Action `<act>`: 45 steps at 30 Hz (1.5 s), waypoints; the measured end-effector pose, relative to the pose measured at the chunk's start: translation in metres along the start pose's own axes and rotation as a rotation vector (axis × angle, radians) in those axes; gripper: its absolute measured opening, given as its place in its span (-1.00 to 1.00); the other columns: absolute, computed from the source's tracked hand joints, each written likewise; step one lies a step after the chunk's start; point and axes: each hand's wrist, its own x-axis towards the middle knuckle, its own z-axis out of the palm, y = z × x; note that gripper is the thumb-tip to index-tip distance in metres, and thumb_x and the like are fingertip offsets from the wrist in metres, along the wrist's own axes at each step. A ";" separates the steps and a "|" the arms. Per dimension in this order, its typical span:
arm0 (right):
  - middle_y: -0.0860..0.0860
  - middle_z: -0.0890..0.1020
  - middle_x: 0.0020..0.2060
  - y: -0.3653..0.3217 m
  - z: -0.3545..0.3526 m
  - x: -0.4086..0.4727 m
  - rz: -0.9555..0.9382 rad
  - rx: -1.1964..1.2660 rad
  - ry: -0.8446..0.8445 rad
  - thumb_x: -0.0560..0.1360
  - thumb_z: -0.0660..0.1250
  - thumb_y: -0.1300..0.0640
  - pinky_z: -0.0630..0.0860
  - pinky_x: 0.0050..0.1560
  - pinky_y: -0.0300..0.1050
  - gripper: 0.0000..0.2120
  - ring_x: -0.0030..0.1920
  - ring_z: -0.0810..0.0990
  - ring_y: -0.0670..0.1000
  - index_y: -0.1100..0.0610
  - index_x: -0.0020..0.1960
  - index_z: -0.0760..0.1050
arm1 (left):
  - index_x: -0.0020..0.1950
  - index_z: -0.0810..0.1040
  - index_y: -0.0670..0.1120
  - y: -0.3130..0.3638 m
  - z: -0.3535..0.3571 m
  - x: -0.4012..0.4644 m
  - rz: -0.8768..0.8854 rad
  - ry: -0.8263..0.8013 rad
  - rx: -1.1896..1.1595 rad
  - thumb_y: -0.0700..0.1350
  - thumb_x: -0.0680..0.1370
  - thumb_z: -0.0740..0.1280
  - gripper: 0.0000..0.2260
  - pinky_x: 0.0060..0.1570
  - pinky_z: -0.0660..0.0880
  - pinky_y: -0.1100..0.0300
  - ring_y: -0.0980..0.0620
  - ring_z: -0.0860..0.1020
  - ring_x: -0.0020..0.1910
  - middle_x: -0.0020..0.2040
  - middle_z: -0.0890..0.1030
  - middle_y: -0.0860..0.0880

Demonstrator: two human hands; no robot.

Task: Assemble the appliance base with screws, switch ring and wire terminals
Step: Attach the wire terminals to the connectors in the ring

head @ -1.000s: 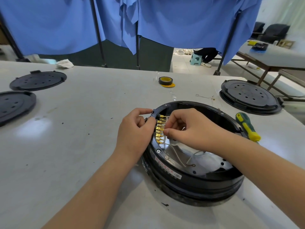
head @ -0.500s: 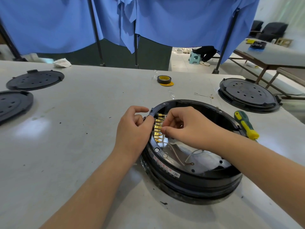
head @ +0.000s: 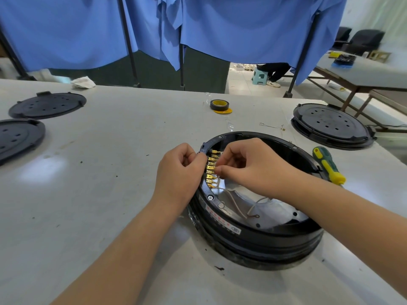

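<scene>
base [head: 259, 243] black | terminals [head: 211, 170] gold | screwdriver [head: 328, 165] green-yellow | curtain [head: 242, 25] blue

We note a grey-white table [head: 105, 168] carrying the round black appliance base [head: 253, 238] near its front right, with a green-and-yellow screwdriver [head: 328, 165] just beside it. Two flat black discs [head: 47, 105] lie at far left, a stack of black discs [head: 332, 126] at far right. Toward the back we log a tape roll [head: 219, 105], a crumpled white cloth [head: 83, 82] and a thin loose wire [head: 272, 126].
</scene>
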 end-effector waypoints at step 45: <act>-0.07 0.61 -0.42 0.005 0.006 0.003 -0.123 -0.118 0.062 0.45 0.43 0.15 0.48 -0.34 -0.35 -0.89 -0.40 0.55 -0.19 0.03 -0.25 0.57 | -0.40 0.28 -0.07 0.003 -0.001 0.000 -0.016 -0.006 0.023 -0.16 0.48 0.35 -0.67 -0.42 0.26 0.21 0.11 0.25 -0.47 -0.52 0.28 0.10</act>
